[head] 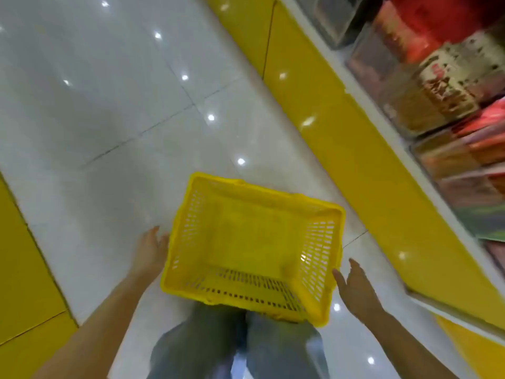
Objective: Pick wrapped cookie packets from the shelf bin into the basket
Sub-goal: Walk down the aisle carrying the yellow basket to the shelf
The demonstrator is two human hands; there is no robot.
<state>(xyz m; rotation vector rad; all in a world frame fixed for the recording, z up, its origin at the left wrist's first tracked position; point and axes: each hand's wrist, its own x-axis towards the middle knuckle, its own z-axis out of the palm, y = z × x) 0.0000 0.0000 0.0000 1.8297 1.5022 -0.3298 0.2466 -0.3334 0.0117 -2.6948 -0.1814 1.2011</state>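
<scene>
Here the yellow slotted basket [262,191] sits between left hand [150,253] and right hand [358,291], fingers slack.

The person wears loose grey trousers [207,348], softly creased, with a darker fold between the two legs. The left forearm [103,318] and right forearm [404,340] are bare, as are the left hand [151,250] and right hand [358,291]

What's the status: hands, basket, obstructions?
Left hand open at basket's left wall, right hand open near its right corner. Basket on floor, no packets inside. Shelf bins blurred at right; nothing blocking.
</scene>
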